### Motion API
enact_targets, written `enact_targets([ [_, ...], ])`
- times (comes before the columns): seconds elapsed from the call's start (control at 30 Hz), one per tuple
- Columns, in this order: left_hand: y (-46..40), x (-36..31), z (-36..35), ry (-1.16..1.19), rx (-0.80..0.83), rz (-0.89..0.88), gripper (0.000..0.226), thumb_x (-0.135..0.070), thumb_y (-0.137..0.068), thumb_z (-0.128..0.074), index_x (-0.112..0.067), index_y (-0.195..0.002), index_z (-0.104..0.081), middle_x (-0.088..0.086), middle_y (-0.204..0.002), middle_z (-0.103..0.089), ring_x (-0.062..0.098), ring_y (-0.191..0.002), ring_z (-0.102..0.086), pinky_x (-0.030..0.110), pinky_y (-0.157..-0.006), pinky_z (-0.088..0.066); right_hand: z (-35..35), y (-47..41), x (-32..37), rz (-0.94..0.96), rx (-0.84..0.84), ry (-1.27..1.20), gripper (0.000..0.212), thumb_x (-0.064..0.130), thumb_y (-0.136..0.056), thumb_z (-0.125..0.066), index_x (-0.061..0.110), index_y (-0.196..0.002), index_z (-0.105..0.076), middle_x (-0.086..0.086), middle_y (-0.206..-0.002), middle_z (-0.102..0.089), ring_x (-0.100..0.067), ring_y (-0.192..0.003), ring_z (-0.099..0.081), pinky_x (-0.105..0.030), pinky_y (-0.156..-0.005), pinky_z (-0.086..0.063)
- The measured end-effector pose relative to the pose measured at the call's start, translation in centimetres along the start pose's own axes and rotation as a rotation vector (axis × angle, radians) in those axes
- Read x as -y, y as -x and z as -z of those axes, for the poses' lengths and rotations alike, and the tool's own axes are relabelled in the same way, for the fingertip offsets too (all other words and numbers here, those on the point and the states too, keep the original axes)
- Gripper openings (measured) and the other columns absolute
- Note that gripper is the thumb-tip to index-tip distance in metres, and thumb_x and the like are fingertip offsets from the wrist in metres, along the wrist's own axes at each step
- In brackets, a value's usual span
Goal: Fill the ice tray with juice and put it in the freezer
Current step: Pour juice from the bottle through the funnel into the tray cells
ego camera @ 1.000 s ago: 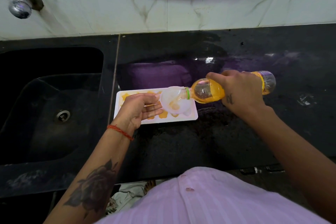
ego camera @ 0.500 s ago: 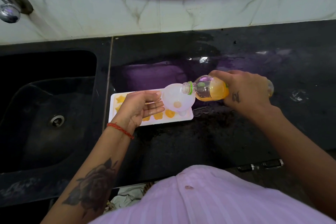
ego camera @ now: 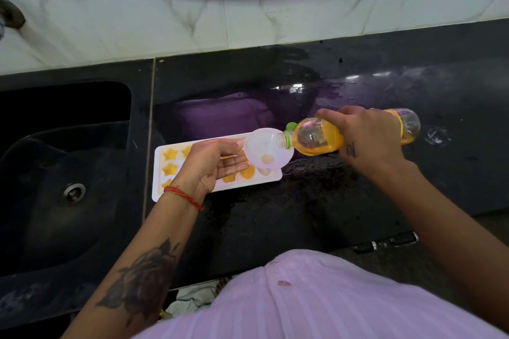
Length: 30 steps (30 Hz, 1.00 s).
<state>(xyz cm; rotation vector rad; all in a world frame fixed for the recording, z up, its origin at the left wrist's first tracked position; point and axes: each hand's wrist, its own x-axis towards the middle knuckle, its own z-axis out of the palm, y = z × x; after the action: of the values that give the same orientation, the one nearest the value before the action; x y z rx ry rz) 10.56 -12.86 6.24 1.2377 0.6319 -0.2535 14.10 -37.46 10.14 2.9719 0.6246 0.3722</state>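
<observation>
right hand (ego camera: 369, 143) grips tilted clear plastic juice bottle (ego camera: 316, 138); left hand (ego camera: 213, 166) pinches translucent funnel (ego camera: 268, 152) at frame centre; pour slowly over white star-mould ice tray (ego camera: 157, 170).

bottle (ego camera: 319, 140): tipped lower than a second ago, juice now pooled along its lower side, neck at funnel rim | funnel (ego camera: 268, 153): orange pool inside gone pale | ice tray (ego camera: 158, 173): more of its left end, with filled star cells, shows beside the left hand (ego camera: 212, 166)
</observation>
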Motion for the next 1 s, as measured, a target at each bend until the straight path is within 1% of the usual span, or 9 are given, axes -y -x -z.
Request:
enact_targets([
  [0.1, -0.1, 0.1, 0.0, -0.007, 0.004, 0.005, 0.005, 0.002, -0.082, -0.062, 0.000, -0.083, -0.067, 0.005, -0.063, -0.073, 0.019, -0.059, -0.071, 0.027, -0.051, -0.057, -0.1, 0.0, 0.0, 0.003, -0.007, 0.011, 0.059, 0.007, -0.073, -0.069, 0.028, -0.126, -0.053, -0.010, -0.103, -0.068, -0.035, -0.088, -0.062, -0.034, -0.070, -0.041],
  [0.37, -0.2, 0.1, 0.1, 0.003, 0.001, 0.017, 0.005, 0.003, -0.082, -0.062, 0.000, -0.084, -0.065, 0.006, -0.062, -0.072, 0.019, -0.057, -0.071, 0.027, -0.049, -0.057, 0.0, -0.1, 0.0, -0.004, 0.007, -0.013, 0.059, 0.007, -0.073, -0.069, 0.029, -0.126, -0.053, -0.010, -0.105, -0.068, -0.035, -0.089, -0.062, -0.034, -0.070, -0.040],
  [0.43, -0.2, 0.1, 0.2, 0.001, 0.004, 0.016, 0.005, 0.003, -0.083, -0.061, 0.000, -0.083, -0.065, 0.006, -0.061, -0.072, 0.019, -0.057, -0.071, 0.027, -0.049, -0.057, 0.0, -0.1, 0.0, -0.015, 0.029, -0.020, 0.061, 0.011, -0.074, -0.069, 0.031, -0.129, -0.051, -0.007, -0.106, -0.067, -0.034, -0.089, -0.063, -0.031, -0.066, -0.036],
  [0.5, -0.2, 0.0, 0.3, 0.000, 0.011, 0.009, 0.006, 0.003, -0.083, -0.061, 0.000, -0.083, -0.066, 0.006, -0.061, -0.072, 0.019, -0.058, -0.071, 0.026, -0.049, -0.057, 0.1, -0.3, 0.0, -0.019, 0.054, -0.051, 0.062, 0.014, -0.075, -0.068, 0.033, -0.130, -0.048, -0.005, -0.106, -0.067, -0.032, -0.089, -0.063, -0.030, -0.066, -0.037],
  [0.57, -0.3, -0.2, 0.4, 0.002, 0.007, 0.007, 0.005, 0.002, -0.083, -0.062, -0.001, -0.082, -0.066, 0.006, -0.062, -0.073, 0.019, -0.058, -0.071, 0.026, -0.049, -0.057, 0.3, -0.5, 0.2, -0.019, 0.068, -0.093, 0.059, 0.017, -0.077, -0.067, 0.035, -0.130, -0.048, -0.003, -0.104, -0.066, -0.031, -0.089, -0.063, -0.031, -0.066, -0.041],
  [0.7, -0.4, -0.3, 0.7, 0.006, -0.006, 0.000, 0.005, 0.002, -0.081, -0.063, -0.001, -0.081, -0.067, 0.007, -0.064, -0.073, 0.022, -0.061, -0.072, 0.027, -0.049, -0.056, 0.5, -0.9, 0.7, -0.042, 0.070, -0.139, 0.052, 0.023, -0.079, -0.067, 0.040, -0.125, -0.050, 0.000, -0.100, -0.068, -0.030, -0.087, -0.063, -0.029, -0.062, -0.038],
  [0.8, -0.4, -0.5, 0.8, 0.006, -0.004, -0.009, 0.007, 0.003, -0.082, -0.062, 0.000, -0.084, -0.068, 0.009, -0.070, -0.073, 0.022, -0.062, -0.072, 0.026, -0.049, -0.056, 0.8, -1.4, 1.0, -0.056, 0.055, -0.192, 0.051, 0.032, -0.079, -0.068, 0.042, -0.126, -0.050, 0.001, -0.100, -0.070, -0.029, -0.091, -0.063, -0.032, -0.068, -0.045],
  [0.87, -0.5, -0.8, 1.0, 0.008, 0.000, -0.022, 0.010, 0.003, -0.083, -0.060, 0.000, -0.086, -0.069, 0.010, -0.074, -0.073, 0.021, -0.062, -0.072, 0.026, -0.050, -0.057, 1.2, -2.1, 1.3, -0.074, 0.052, -0.282, 0.058, 0.036, -0.074, -0.072, 0.041, -0.127, -0.051, -0.001, -0.099, -0.071, -0.031, -0.093, -0.063, -0.032, -0.070, -0.043],
  [1.0, -0.8, -2.2, 1.8, 0.041, -0.010, -0.043, 0.012, 0.002, -0.083, -0.060, 0.001, -0.092, -0.069, 0.013, -0.083, -0.074, 0.022, -0.070, -0.073, 0.027, -0.054, -0.058, 1.9, -4.4, 1.6, -0.129, 0.103, -0.413, 0.085, 0.034, -0.055, -0.084, 0.042, -0.131, -0.046, -0.002, -0.107, -0.070, -0.031, -0.102, -0.061, -0.032, -0.074, -0.041],
])
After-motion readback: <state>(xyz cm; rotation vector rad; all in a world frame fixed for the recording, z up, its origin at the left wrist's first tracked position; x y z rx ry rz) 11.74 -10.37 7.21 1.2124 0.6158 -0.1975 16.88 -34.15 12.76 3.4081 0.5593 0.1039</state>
